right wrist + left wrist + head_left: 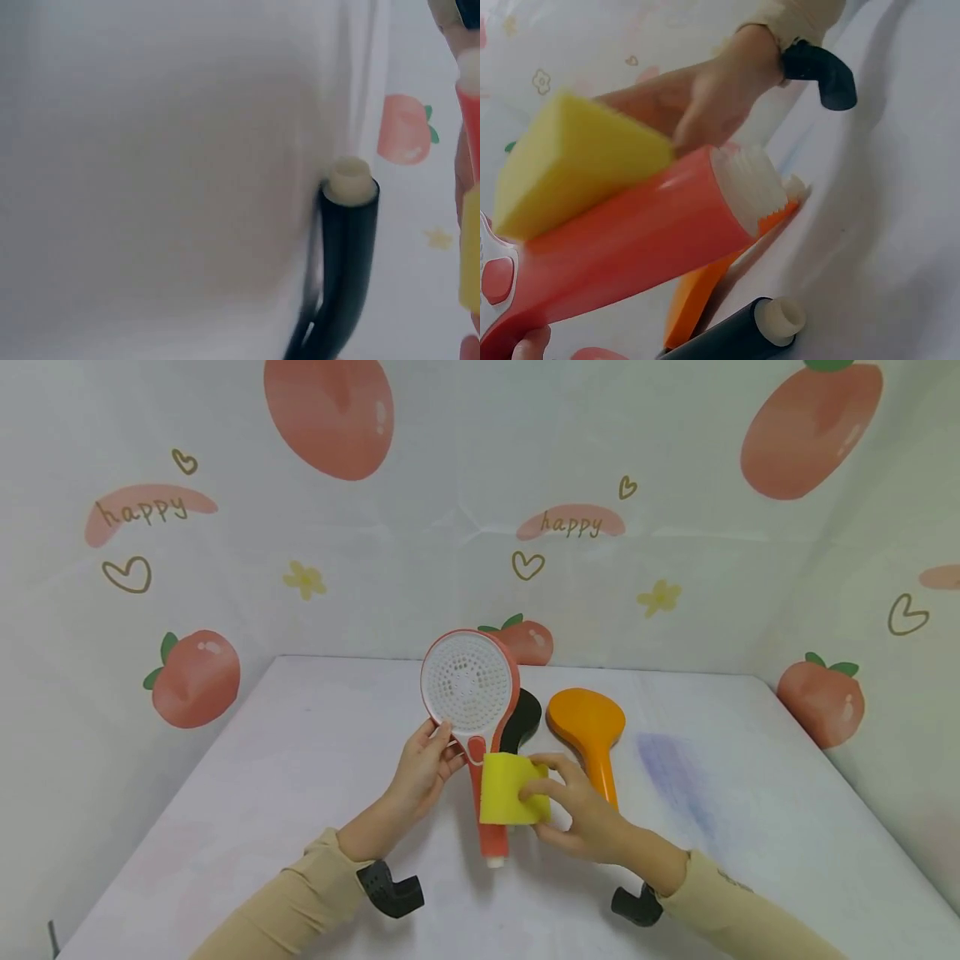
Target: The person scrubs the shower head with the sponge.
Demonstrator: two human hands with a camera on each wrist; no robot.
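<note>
We saw left hand (422, 766) grip red-and-white plastic shower head (468, 681) | right hand (588, 817) pinched yellow foam block (502, 790) | orange shower head (587, 717) lay beyond it

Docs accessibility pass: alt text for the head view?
A person's left hand holds up a red-and-white shower head while the right hand holds a yellow sponge at its handle. A black shower head, partly hidden behind it, and an orange shower head lie on a white table.
</note>
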